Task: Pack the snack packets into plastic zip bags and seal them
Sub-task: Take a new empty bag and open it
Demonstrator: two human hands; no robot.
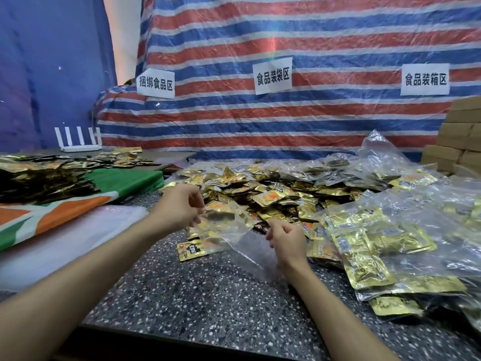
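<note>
So that its mouth can gape for loading, I judge, my left hand (179, 207) and right hand (286, 239) each pinch an edge of the clear zip bag (234, 233) in curled fingers, just short of the loose snack packets (273, 196) heaped at twelve o'clock.

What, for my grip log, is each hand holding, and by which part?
One clear zip bag, held by both: the left hand pinches its upper edge at one end, the right hand pinches the other end.
</note>
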